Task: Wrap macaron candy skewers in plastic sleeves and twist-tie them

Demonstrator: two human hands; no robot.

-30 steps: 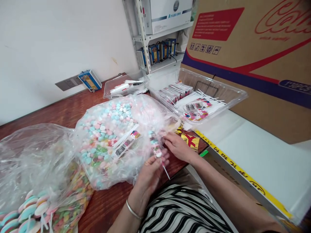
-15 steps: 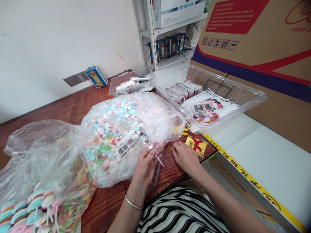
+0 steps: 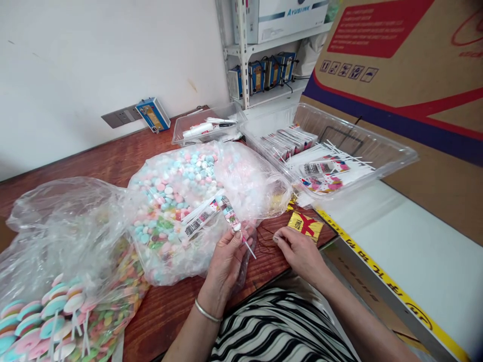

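Head view: your right hand point(image 3: 300, 251) had left the candy packet point(image 3: 228, 211) for the thin strands point(image 3: 268, 246) on the worktop point(image 3: 166, 314), so your left hand point(image 3: 225, 256) alone gripped it in its fingers, beside the big candy bag point(image 3: 173, 251). Whether your right fingers pinched a strand, I couldn't tell.

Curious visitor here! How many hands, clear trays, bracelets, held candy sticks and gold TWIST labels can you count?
Hands (left, right): 2
Clear trays (small, large): 2
Bracelet: 1
Held candy stick: 1
TWIST label: 1
Total: 7
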